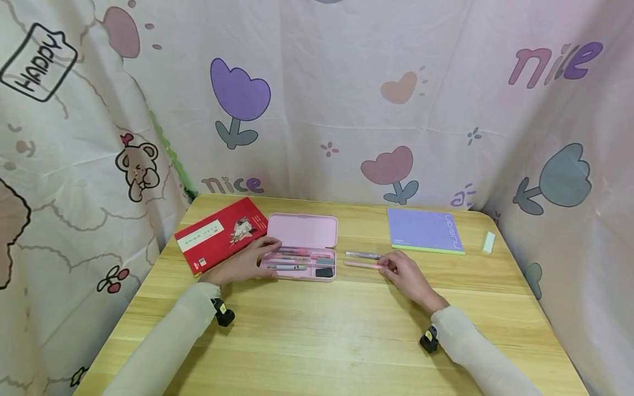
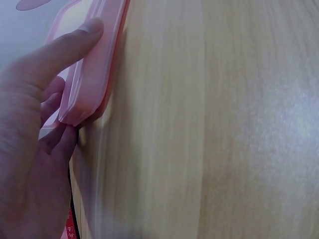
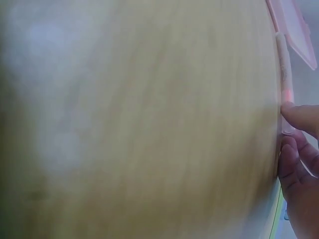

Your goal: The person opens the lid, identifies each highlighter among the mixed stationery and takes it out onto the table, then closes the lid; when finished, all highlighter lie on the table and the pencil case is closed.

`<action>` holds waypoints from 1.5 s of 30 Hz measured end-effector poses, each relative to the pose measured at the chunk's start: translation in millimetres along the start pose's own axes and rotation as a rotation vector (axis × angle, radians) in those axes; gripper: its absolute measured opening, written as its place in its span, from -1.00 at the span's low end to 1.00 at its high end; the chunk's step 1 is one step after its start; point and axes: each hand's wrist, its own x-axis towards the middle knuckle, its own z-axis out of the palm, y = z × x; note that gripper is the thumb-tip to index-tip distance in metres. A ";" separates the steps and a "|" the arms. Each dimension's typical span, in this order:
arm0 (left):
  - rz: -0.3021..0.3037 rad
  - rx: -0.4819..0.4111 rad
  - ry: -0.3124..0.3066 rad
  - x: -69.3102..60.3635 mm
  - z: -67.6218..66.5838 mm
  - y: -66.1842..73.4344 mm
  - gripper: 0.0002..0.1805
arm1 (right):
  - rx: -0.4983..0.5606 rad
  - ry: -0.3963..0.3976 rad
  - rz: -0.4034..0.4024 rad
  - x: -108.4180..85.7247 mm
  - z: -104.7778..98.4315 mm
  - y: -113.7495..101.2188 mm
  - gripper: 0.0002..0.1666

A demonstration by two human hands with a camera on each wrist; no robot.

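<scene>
An open pink pencil case (image 1: 303, 231) lies on the table, holding several pens (image 1: 287, 268), a dark block (image 1: 324, 272) and a grey one. My left hand (image 1: 242, 265) grips its left end; in the left wrist view, the thumb of that hand (image 2: 30, 114) presses the front side of the case (image 2: 92, 82), with fingers around the end. Right of the case lie two pens side by side. My right hand (image 1: 408, 278) pinches the right end of the nearer, pinkish pen (image 1: 359, 264), also visible in the right wrist view (image 3: 285, 67). The farther pen (image 1: 361, 254) lies just behind it.
A red book (image 1: 218, 236) lies left of the case, partly behind the left hand. A purple notebook (image 1: 421, 230) is at the back right, with a small pale green and white block (image 1: 488, 242) beside it. Patterned curtains stand behind the wooden table (image 1: 317, 341).
</scene>
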 end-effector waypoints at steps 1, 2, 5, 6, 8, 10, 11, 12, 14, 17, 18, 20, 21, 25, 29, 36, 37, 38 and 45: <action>0.001 -0.001 0.000 -0.1 0.2 0.0 0.09 | -0.002 0.001 0.000 0.0 -0.1 -0.1 -0.86; 0.003 -0.003 -0.001 -0.1 0.3 -0.1 0.09 | -0.003 0.001 0.001 0.0 -0.2 -0.3 -0.86; 0.008 -0.001 0.000 0.2 1.1 -1.1 0.09 | -0.002 0.001 0.004 0.0 -0.3 -0.9 -0.85; 0.008 -0.002 0.000 0.0 1.0 -0.8 0.09 | -0.002 0.001 0.005 0.0 -0.3 -1.0 -0.85; 0.007 0.000 0.002 -0.3 0.7 -0.2 0.09 | 0.000 0.001 0.005 -0.1 -0.4 -1.1 -0.85; 0.008 0.005 0.003 -0.3 0.6 0.1 0.09 | 0.001 0.001 0.004 -0.1 -0.3 -0.7 -0.84; 0.006 0.004 0.003 -0.6 0.3 0.5 0.10 | 0.003 0.000 0.005 0.0 -0.3 -0.7 -0.84; 0.005 0.007 0.002 -0.7 0.2 0.8 0.10 | 0.004 0.001 0.005 0.0 -0.3 -0.6 -0.83; 0.004 0.013 0.004 -0.6 0.3 0.3 0.10 | 0.008 0.000 0.007 0.0 -0.1 -0.4 -0.83; 0.002 0.018 0.007 -0.9 0.7 -0.2 0.10 | 0.016 -0.003 0.010 0.1 0.0 -0.4 -0.82; 0.001 0.018 0.007 -1.0 0.8 -0.3 0.10 | 0.018 -0.004 0.009 0.0 -0.1 -0.5 -0.81; 0.004 0.017 0.008 -0.6 1.4 -0.9 0.10 | 0.023 -0.004 0.004 -0.3 -0.4 -0.6 -0.81; 0.005 0.014 0.007 -0.7 1.4 -1.0 0.10 | 0.025 -0.005 0.002 -0.4 -0.4 -0.6 -0.81; 0.013 0.003 0.000 0.2 1.6 -1.1 0.08 | 0.031 -0.005 0.004 -0.6 -1.3 -1.2 -0.81; 0.013 -0.003 0.000 1.0 1.3 -0.5 0.08 | 0.045 0.003 0.022 1.4 -2.8 -5.4 -0.79; 0.004 0.000 -0.002 1.1 1.8 0.1 0.08 | 0.006 0.027 -0.017 16.8 -4.4 -25.4 -0.75; 0.003 -0.001 -0.005 0.9 1.7 0.7 0.09 | 0.000 0.029 -0.024 19.6 -4.3 -28.7 -0.74; 0.004 -0.002 -0.005 0.6 1.4 1.4 0.08 | -0.004 0.032 -0.031 22.6 -3.7 -31.4 -0.73; 0.008 -0.005 -0.001 -0.1 -0.1 1.8 0.08 | 0.024 0.008 -0.084 47.7 14.1 -60.4 -0.69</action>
